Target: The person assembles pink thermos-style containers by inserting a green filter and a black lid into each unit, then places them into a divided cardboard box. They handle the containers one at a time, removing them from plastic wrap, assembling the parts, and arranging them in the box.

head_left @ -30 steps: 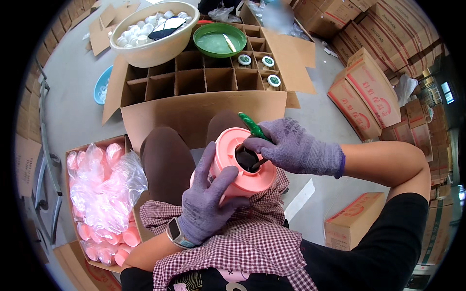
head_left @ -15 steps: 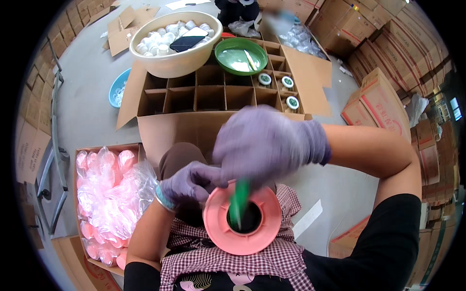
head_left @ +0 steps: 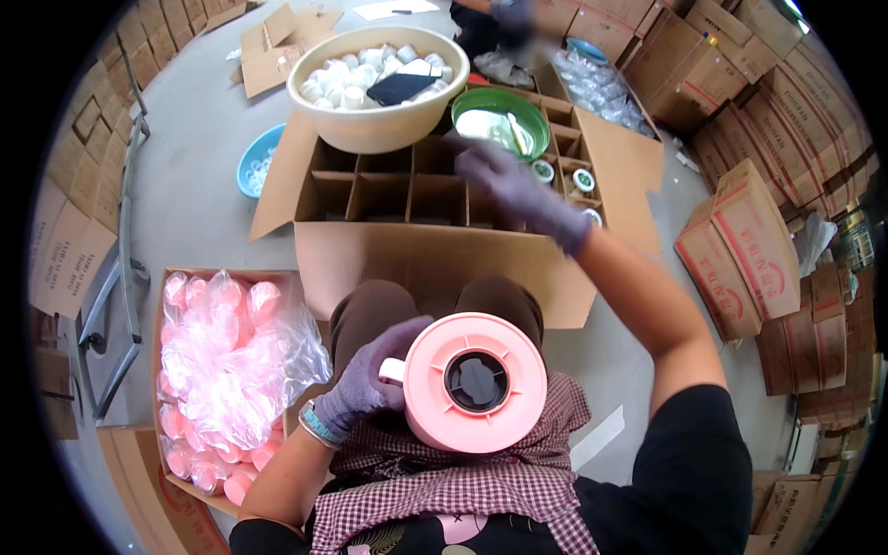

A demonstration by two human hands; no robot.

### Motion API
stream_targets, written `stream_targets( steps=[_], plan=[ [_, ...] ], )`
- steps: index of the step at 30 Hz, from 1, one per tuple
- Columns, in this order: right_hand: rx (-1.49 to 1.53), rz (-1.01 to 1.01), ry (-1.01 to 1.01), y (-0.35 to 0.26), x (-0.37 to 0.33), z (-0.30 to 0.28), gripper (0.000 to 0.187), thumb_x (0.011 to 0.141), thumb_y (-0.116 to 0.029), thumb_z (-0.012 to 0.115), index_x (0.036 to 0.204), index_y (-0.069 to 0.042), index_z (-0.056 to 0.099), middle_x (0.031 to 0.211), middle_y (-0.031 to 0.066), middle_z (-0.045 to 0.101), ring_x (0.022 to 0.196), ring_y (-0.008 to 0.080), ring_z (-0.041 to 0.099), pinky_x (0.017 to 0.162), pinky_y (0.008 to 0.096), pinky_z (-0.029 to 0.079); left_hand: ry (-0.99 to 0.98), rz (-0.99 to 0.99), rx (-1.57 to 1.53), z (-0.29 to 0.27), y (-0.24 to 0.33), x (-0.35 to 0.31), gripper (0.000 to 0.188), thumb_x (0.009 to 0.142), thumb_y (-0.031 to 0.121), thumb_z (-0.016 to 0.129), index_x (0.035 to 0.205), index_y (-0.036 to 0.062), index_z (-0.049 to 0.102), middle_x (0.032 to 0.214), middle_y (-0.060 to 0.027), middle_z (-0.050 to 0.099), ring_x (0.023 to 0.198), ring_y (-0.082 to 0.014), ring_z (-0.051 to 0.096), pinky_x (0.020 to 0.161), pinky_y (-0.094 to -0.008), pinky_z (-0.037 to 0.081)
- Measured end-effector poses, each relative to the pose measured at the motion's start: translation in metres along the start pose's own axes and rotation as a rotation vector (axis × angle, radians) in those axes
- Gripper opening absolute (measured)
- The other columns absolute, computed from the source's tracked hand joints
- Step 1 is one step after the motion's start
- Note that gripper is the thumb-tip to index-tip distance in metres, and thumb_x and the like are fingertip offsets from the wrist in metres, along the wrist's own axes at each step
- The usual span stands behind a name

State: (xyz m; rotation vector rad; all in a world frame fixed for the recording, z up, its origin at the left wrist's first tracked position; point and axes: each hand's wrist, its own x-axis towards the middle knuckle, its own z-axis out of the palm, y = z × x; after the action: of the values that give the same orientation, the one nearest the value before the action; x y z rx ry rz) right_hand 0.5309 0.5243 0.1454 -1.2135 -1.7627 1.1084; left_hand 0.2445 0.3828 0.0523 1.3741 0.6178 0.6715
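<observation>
On my lap a pink jug (head_left: 425, 398) shows its round, ribbed end facing up, with a glossy dark disc or opening at the centre. My left hand (head_left: 375, 375), in a purple-grey glove, is closed around the pale handle (head_left: 392, 371) on the jug's left side. Stretched forward over the partitioned carton (head_left: 370, 199) is my gloved right hand (head_left: 518, 190), close to a green basin (head_left: 513, 106) that contains clear liquid or a shiny sheet and a slim light tool. Motion smears the right fingers, so whether they hold anything is unclear.
A cream tub (head_left: 324, 120) of white caps, with a dark phone on top, rests on the carton. White-capped pieces (head_left: 583, 180) stand in its right cells. Left lie a box of plastic-wrapped pink parts (head_left: 222, 370) and a blue bowl (head_left: 250, 166). Stacked cartons (head_left: 749, 250) line the right.
My right hand has left the jug and swung forward over the carton; the green object it worked in the jug's centre no longer shows there. My left hand has shifted onto the handle.
</observation>
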Motion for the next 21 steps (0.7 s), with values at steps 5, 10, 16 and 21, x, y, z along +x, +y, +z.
stream_targets(
  steps=[5, 10, 16, 21],
  plan=[
    [-0.409, -0.839, -0.726, -0.101, -0.134, 0.047, 0.085, 0.079, -0.07, 0.067, 0.146, -0.022, 0.05, 0.157, 0.0199, 0.036, 0.145, 0.0476, 0.03, 0.111, 0.0746, 0.016, -0.308, -0.141, -0.103, -0.013, 0.008, 0.02, 0.09, 0.072, 0.044, 0.087, 0.142, -0.0001, 0.051, 0.131, -0.0103, 0.063, 0.121, -0.0187, 0.058, 0.107, -0.0364, 0.044],
    [-0.562, -0.755, -0.64, -0.098, -0.174, 0.053, 0.071, 0.083, -0.058, 0.069, 0.142, -0.022, 0.052, 0.152, 0.0182, 0.04, 0.143, 0.0429, 0.035, 0.114, 0.0689, 0.019, -0.282, -0.108, -0.142, 0.012, 0.023, 0.008, 0.091, 0.072, 0.046, 0.088, 0.141, -0.0008, 0.052, 0.132, -0.0112, 0.063, 0.121, -0.0205, 0.058, 0.107, -0.0368, 0.045],
    [-0.349, 0.047, -0.234, -0.037, -0.149, 0.062, 0.071, 0.082, -0.046, 0.073, 0.14, -0.011, 0.051, 0.142, 0.0189, 0.048, 0.133, 0.0364, 0.046, 0.114, 0.047, 0.035, 0.541, 0.074, 0.432, 0.119, 0.005, -0.039, 0.097, 0.069, 0.027, 0.087, 0.147, -0.0003, 0.037, 0.13, -0.02, 0.054, 0.128, -0.0308, 0.05, 0.109, -0.0428, 0.04],
    [-0.629, -0.807, -0.457, -0.132, -0.171, 0.078, 0.08, 0.079, -0.057, 0.071, 0.143, -0.013, 0.05, 0.143, 0.0179, 0.048, 0.139, 0.0428, 0.037, 0.115, 0.0633, 0.024, -0.028, 0.025, 0.039, 0.021, 0.039, -0.041, 0.077, 0.071, 0.024, 0.087, 0.137, 0.0023, 0.054, 0.129, -0.0099, 0.064, 0.115, -0.018, 0.06, 0.099, -0.033, 0.049]
  ],
)
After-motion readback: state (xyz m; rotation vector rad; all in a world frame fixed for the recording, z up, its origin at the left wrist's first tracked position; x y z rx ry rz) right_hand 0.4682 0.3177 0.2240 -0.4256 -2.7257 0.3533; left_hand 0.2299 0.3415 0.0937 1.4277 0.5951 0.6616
